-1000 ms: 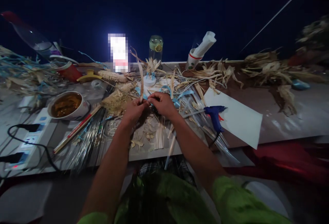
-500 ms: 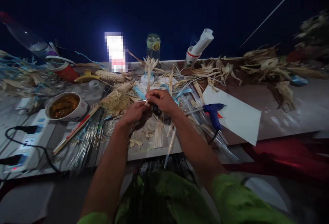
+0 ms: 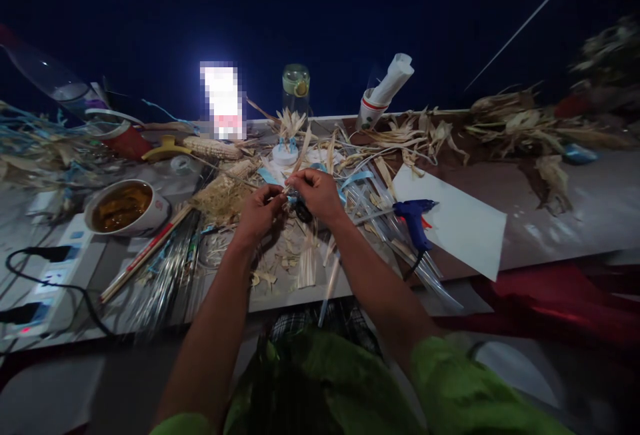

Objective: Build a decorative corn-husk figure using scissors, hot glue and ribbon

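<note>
Over the middle of the table, my left hand point(image 3: 259, 214) and my right hand point(image 3: 321, 195) meet, with fingertips pinched on a pale strip of dried corn husk point(image 3: 304, 148). Its free end leans up and to the right. Below my right fingers a black object point(image 3: 303, 211) is partly hidden; I cannot make out its kind. Just beyond the hands stands a small white round base point(image 3: 285, 155) with a fanned tuft of husk point(image 3: 290, 125) tied with blue. Nearer me lies a flat piece of husk point(image 3: 307, 263) among husk scraps.
At right a blue glue gun point(image 3: 415, 216) lies by a white sheet point(image 3: 455, 228). A bowl of brown liquid point(image 3: 123, 208), a power strip point(image 3: 65, 275) and thin sticks point(image 3: 170, 268) occupy the left. Behind stand a bottle point(image 3: 296, 88), a paper cup point(image 3: 371, 110) and a bright pixelated screen point(image 3: 223, 98).
The husk strip has swung from nearly upright to leaning right. My left hand has turned, its fingers now more raised and curled. More of the black object shows.
</note>
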The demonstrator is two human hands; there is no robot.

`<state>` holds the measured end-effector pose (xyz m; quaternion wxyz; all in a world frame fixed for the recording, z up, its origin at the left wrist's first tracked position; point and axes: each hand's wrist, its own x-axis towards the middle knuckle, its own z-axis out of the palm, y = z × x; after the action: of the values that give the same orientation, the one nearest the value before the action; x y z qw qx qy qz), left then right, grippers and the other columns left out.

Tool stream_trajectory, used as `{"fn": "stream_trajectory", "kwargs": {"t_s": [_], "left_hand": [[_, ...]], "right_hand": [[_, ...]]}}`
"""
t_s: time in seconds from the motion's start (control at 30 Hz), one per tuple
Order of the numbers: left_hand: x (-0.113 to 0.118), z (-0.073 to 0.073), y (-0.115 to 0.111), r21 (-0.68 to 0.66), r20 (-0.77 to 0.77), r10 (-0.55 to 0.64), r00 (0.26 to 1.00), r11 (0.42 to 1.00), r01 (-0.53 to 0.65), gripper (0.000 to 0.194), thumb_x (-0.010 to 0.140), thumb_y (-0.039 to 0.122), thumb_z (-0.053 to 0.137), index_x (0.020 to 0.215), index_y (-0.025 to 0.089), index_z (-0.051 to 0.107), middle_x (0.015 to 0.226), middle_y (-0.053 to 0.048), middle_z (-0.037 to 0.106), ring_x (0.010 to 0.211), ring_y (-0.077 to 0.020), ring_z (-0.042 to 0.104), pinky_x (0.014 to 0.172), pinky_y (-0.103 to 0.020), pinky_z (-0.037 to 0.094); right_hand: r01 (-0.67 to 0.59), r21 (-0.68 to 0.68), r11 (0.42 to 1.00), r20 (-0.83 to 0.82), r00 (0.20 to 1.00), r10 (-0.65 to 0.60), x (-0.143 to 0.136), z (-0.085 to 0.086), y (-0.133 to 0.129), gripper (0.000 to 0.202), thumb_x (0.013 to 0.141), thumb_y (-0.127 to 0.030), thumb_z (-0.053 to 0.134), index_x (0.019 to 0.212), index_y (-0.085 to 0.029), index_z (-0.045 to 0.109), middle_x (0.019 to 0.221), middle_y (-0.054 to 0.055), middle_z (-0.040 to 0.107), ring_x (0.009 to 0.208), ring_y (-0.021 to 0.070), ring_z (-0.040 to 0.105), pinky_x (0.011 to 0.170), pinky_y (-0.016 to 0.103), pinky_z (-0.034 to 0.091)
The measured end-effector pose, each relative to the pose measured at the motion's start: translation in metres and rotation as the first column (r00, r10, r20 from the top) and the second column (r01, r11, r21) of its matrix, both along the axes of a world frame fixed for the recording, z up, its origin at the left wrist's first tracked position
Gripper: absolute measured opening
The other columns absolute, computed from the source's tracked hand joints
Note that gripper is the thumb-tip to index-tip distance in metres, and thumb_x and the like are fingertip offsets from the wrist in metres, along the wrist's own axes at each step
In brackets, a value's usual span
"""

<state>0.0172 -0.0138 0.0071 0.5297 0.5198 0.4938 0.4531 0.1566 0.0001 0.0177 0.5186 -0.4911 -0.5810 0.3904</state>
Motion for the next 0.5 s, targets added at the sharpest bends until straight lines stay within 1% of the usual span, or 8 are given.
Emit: {"fn": "stream_trajectory", "kwargs": {"t_s": [0.2,0.37,0.43,0.5], "left_hand": [[0.0001,-0.0033,0.0009,-0.069,0.039,-0.043,0.998,0.997,0.046,0.02,0.068,0.031,0.062,0.077,0.016,0.052,0.058,0.003,0.056,0.037,-0.0049,0.04,0.038,-0.019,0.03],[-0.0002,-0.002,-0.0002,-0.168,0.09,-0.131,0.987,0.975,0.145,0.027,0.059,0.025,0.069,0.079,0.015,0.055,0.061,0.003,0.057,0.044,-0.0059,0.046,0.042,-0.018,0.034],[0.0005,-0.0002,-0.0017,-0.168,0.096,-0.134,0.986,0.975,0.148,0.027,0.057,0.024,0.07,0.077,0.015,0.056,0.061,0.002,0.057,0.047,-0.0066,0.048,0.043,-0.018,0.035],[0.001,0.0004,-0.0026,-0.164,0.099,-0.109,0.989,0.979,0.124,0.026,0.057,0.024,0.069,0.076,0.015,0.055,0.061,0.002,0.058,0.045,-0.0066,0.048,0.042,-0.018,0.033]], "right_hand": [[0.031,0.016,0.999,0.06,0.998,-0.031,0.001,-0.0041,0.0009,0.018,0.074,-0.032,0.055,0.071,-0.016,0.062,0.063,-0.003,0.057,0.061,0.0091,0.048,0.061,0.022,0.038],[0.083,0.005,0.996,0.044,0.996,-0.084,0.0033,-0.0067,0.0026,0.019,0.074,-0.033,0.054,0.07,-0.016,0.06,0.061,-0.003,0.055,0.06,0.0092,0.048,0.061,0.023,0.038],[0.092,-0.002,0.996,0.044,0.995,-0.092,0.0049,-0.0067,0.0036,0.019,0.074,-0.034,0.054,0.069,-0.017,0.06,0.06,-0.003,0.054,0.059,0.0096,0.048,0.06,0.023,0.038],[0.091,-0.006,0.996,0.035,0.995,-0.091,0.0062,-0.0067,0.0046,0.019,0.074,-0.035,0.054,0.069,-0.017,0.059,0.059,-0.003,0.053,0.06,0.0098,0.047,0.06,0.023,0.038]]}}
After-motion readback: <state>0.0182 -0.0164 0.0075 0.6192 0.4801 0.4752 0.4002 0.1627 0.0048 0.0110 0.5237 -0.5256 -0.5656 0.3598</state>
